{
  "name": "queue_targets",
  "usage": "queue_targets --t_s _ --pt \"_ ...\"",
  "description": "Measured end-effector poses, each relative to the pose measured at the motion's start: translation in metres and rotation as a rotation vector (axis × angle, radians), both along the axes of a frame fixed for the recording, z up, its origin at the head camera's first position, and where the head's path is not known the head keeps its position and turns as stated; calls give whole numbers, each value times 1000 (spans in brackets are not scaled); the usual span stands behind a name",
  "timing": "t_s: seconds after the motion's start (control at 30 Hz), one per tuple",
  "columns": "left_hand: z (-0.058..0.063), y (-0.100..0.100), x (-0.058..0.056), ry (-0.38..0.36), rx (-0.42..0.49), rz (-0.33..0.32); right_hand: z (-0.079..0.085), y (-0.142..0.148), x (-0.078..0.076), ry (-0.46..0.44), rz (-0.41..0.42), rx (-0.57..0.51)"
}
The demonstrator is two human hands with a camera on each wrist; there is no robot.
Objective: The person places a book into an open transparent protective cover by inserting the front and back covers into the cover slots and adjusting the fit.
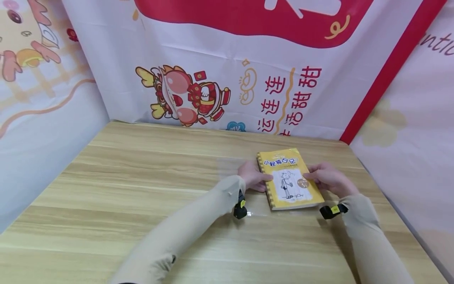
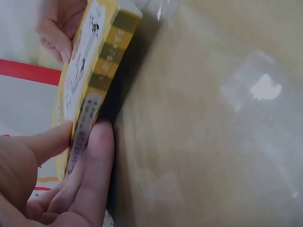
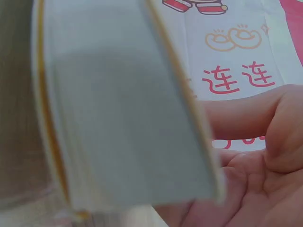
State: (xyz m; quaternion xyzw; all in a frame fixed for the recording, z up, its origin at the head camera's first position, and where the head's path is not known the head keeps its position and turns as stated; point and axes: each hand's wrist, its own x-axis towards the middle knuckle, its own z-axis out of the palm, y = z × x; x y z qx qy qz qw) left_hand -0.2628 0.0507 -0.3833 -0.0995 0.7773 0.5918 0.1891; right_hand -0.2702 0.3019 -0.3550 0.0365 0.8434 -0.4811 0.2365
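A yellow paperback book (image 1: 286, 201) with a cartoon figure on its cover is held between both hands, front side up. My left hand (image 1: 252, 176) grips it by the spine, the thumb on the cover. On the opposite edge my right hand (image 1: 331, 179) holds it, thumb over the cover, the other fingers partly hidden. The left wrist view shows the book's striped spine (image 2: 105, 66) tilted above the table. Close to the right wrist camera are the blurred page edges (image 3: 118, 123). A clear plastic sheet or bag (image 1: 228, 167) lies beneath the book; its outline is faint.
The wood-grain table (image 1: 124, 189) spreads widely to the left. A printed cloth (image 1: 213, 51) with red lettering hangs along the back edge, and more cloth hangs at both sides. Black cameras (image 1: 240, 209) are strapped to the wrists.
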Motion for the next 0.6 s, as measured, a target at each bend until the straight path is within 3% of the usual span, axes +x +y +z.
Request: queue_targets --t_s 0.2,0.4,0.6 --pt "1 -2 -1 -35 -3 -10 3 3 3 -36 36 -27" --pt "-3 -3 -4 -24 -37 -18 7 6 3 -30 97 -23" --pt "-8 -2 -8 -21 16 -27 5 8 3 -44 95 -36"
